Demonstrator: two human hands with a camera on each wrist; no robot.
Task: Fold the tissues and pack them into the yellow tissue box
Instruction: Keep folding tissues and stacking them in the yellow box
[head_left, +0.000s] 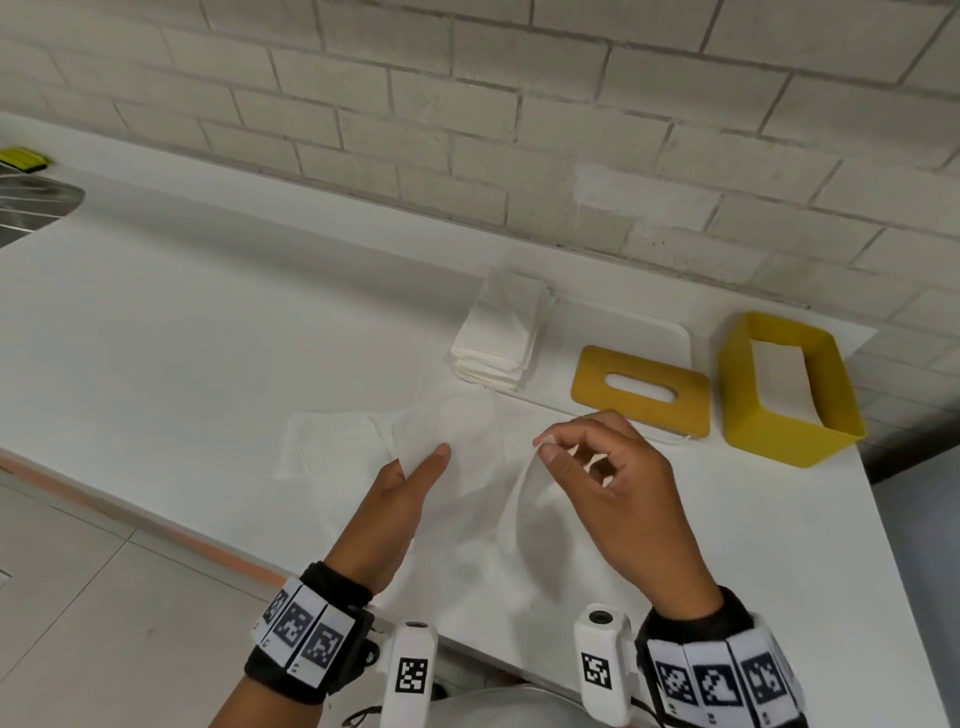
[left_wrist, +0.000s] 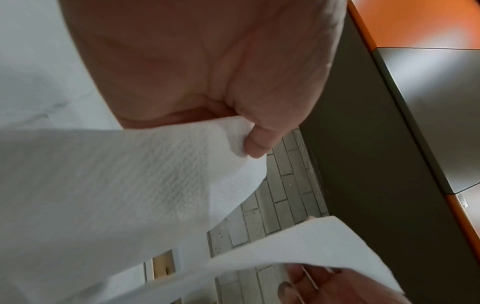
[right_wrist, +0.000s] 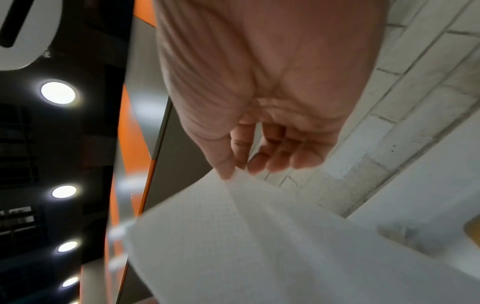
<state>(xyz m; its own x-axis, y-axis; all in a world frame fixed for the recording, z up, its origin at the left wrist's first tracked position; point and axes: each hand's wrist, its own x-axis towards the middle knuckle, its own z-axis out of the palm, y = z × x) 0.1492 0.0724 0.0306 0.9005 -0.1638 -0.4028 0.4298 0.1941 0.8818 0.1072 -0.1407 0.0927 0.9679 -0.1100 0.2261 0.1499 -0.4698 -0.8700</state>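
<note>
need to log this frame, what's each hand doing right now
Left hand: pinching one corner of the tissue.
Right hand: pinching another corner of it.

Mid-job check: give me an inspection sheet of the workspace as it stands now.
Surface: white counter, bare patches dry.
Job's things: tissue held in the air; stack on tray; one sheet flat on the counter; yellow box open, lid lying beside it.
Clutter: nothing seen.
Hands: left hand and right hand each pinch a corner of the tissue.
Cables: nothing seen.
Surroundings: brick wall, sink far left.
</note>
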